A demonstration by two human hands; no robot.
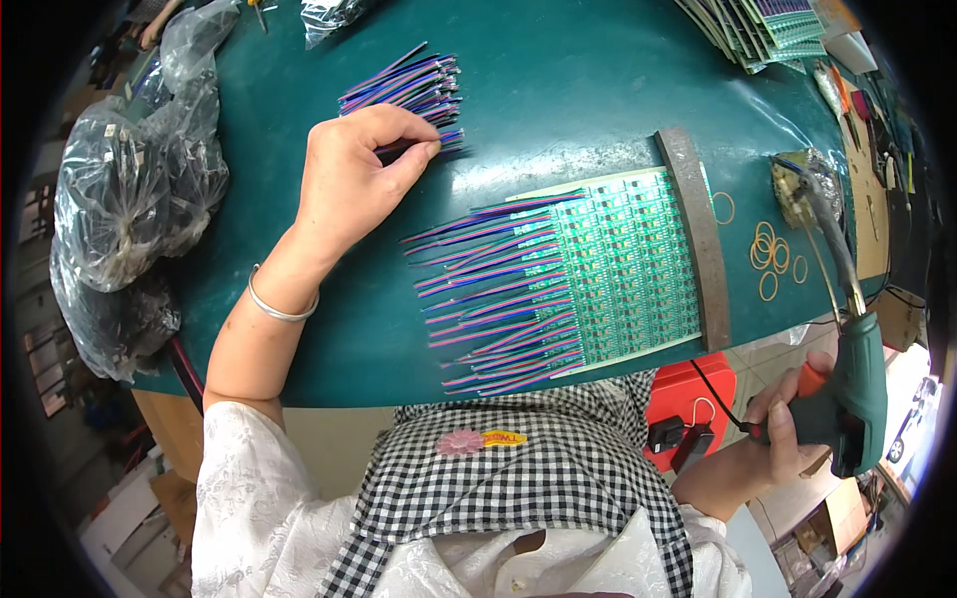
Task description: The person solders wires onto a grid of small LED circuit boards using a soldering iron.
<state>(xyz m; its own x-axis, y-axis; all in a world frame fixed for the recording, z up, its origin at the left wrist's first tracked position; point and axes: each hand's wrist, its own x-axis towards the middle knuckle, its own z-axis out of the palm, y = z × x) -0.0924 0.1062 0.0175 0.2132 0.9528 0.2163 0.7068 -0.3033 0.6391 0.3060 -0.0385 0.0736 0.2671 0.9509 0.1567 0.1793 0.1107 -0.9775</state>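
My left hand [349,174] is closed in a pinch, thumb and forefinger on the end of a short multicoloured wire strip [454,140] beside a pile of similar wires [409,85]. In my right hand [773,444] is a green soldering gun [859,399] with an orange trigger, its metal nozzle pointing up toward a lump of yellowish material [793,199]. Between my hands lies a green circuit board panel [638,269]. Rows of blue, red and black wires [498,289] reach out from its left side. A dark metal bar [695,239] rests across its right edge.
Clear plastic bags [125,199] of parts crowd the table's left edge. Several rubber bands [766,249] lie right of the bar. More boards [758,30] are stacked at the far right, near hand tools [867,115]. A red stool [698,394] stands below the front edge.
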